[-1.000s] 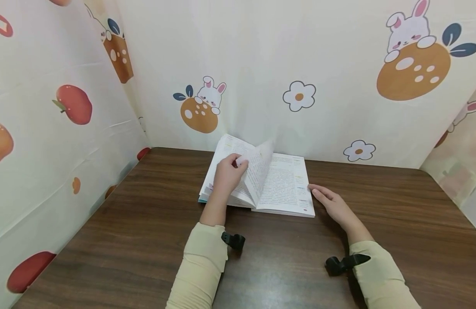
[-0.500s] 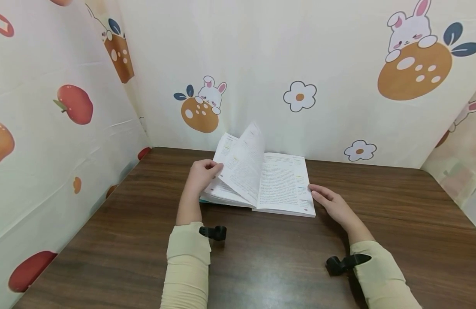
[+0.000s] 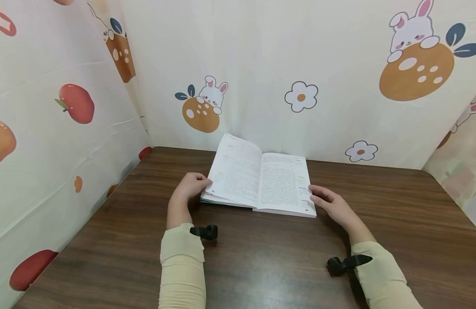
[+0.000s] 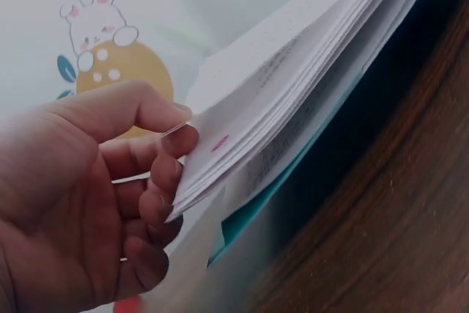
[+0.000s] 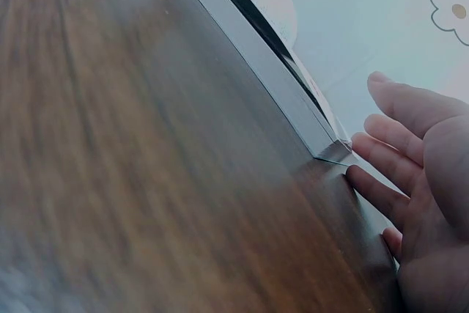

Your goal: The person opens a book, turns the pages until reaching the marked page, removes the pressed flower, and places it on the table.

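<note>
An open book (image 3: 281, 182) with printed white pages lies at the back of the table. At its left edge, my left hand (image 3: 191, 185) pinches a page (image 4: 245, 78) between thumb and forefinger; the other fingers curl beside the page stack in the left wrist view. A teal cover (image 4: 249, 225) shows under the left pages. My right hand (image 3: 330, 202) rests by the book's right edge, its fingers relaxed. Seen from the right wrist, those fingertips (image 5: 359, 174) are right at the corner of the thick page block (image 5: 271, 86).
The dark wood table (image 3: 261, 266) runs back to a pale curtain (image 3: 257, 56) printed with rabbits, fruit and flowers. A similar curtain (image 3: 37, 159) borders the left side. Black camera straps sit on both sleeves.
My left hand has moved left and down from mid-book to the left edge, bringing the lifted page over onto the left side. My right hand has stayed put.
</note>
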Demonstrator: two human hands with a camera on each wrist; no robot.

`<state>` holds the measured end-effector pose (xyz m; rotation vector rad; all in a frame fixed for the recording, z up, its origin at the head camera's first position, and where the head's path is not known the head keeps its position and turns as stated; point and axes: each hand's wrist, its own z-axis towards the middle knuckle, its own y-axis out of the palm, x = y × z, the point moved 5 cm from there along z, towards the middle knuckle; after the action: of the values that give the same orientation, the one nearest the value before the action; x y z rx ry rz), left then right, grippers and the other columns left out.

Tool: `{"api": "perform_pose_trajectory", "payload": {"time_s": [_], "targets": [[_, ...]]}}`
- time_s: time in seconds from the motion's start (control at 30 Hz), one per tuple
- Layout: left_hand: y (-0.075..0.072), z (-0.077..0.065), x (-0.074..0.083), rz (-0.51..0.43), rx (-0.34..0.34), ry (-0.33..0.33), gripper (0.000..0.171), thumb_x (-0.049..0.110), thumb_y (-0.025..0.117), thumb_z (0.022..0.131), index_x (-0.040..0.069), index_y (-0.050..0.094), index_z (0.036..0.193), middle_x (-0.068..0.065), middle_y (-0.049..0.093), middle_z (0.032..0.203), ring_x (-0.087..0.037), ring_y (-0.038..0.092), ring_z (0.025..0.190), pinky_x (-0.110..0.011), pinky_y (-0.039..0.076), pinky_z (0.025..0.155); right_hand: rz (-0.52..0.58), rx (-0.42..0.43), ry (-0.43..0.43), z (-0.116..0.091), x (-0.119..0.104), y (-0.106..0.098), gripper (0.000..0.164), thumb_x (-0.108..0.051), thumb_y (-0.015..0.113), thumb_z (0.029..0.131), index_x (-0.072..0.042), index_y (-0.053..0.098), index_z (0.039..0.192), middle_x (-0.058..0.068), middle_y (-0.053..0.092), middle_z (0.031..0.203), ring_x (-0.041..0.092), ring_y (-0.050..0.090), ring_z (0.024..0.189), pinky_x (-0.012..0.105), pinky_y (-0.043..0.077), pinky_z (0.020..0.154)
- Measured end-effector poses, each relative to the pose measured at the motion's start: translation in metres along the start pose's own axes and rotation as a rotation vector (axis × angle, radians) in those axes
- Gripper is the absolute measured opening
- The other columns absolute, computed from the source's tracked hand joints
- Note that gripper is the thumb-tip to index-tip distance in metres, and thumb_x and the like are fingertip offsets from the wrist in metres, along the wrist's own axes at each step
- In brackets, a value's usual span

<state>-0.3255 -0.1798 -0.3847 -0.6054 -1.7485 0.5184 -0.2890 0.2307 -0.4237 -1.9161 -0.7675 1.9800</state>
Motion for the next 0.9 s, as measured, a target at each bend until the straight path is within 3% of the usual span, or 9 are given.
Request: {"api": "perform_pose_trajectory", "payload": {"time_s": [0.23,0.43,0.6,0.7,0.8,0.9], "targets": [[0.003,0.000,-0.008,0.044,-0.069,-0.013,0.022,0.024,0.054,0.089,0.006,0.064,0.084,-0.005,0.051,0.074,-0.021,0.047,0.074,-0.031,0.037,0.064,-0.013,0.000,-0.001,-0.002,-0.003,-0.001,0.058,-0.039,0.055,0.091,-0.009,0.042,0.138,0.019,0.038,0.141,0.038,0.031,0.128,0.060,0.024,0.098],[0.009,0.003,-0.013,0.107,-0.091,-0.039,0.026,0.025,0.056,0.087,0.009,0.058,0.067,-0.003,0.048,0.064,-0.019,0.045,0.064,-0.029,0.036,0.058,-0.019,-0.002,-0.005,-0.002,-0.003,-0.001,0.058,-0.039,0.056,0.091,-0.008,0.042,0.138,0.020,0.037,0.141,0.040,0.030,0.128,0.061,0.023,0.097],[0.016,0.005,-0.010,0.210,-0.067,-0.065,0.031,0.024,0.060,0.084,0.010,0.049,0.059,-0.002,0.043,0.057,-0.017,0.042,0.057,-0.029,0.035,0.053,-0.024,0.000,0.000,-0.001,-0.002,0.000,0.058,-0.040,0.056,0.091,-0.009,0.042,0.138,0.019,0.037,0.141,0.039,0.030,0.129,0.061,0.022,0.098],[0.019,0.003,-0.001,0.312,-0.015,-0.054,0.021,0.023,0.062,0.082,0.007,0.053,0.072,-0.004,0.050,0.066,-0.019,0.047,0.063,-0.031,0.038,0.057,-0.026,0.001,0.002,0.000,-0.001,0.000,0.058,-0.041,0.056,0.090,-0.009,0.043,0.138,0.019,0.037,0.141,0.039,0.029,0.129,0.061,0.021,0.098],[0.026,0.002,0.018,0.395,0.046,0.033,0.025,0.018,0.065,0.080,0.007,0.056,0.099,-0.009,0.056,0.092,-0.025,0.050,0.083,-0.037,0.041,0.069,-0.027,0.003,0.000,0.000,0.000,-0.001,0.059,-0.041,0.056,0.091,-0.009,0.043,0.138,0.020,0.037,0.141,0.040,0.029,0.129,0.062,0.021,0.098],[0.042,0.001,0.046,0.473,0.055,0.219,0.042,0.012,0.063,0.079,0.011,0.051,0.120,-0.011,0.050,0.116,-0.029,0.044,0.106,-0.043,0.039,0.084,-0.027,0.005,0.003,0.000,0.001,-0.001,0.058,-0.041,0.055,0.091,-0.010,0.043,0.138,0.019,0.038,0.141,0.039,0.029,0.129,0.061,0.021,0.099]]}}
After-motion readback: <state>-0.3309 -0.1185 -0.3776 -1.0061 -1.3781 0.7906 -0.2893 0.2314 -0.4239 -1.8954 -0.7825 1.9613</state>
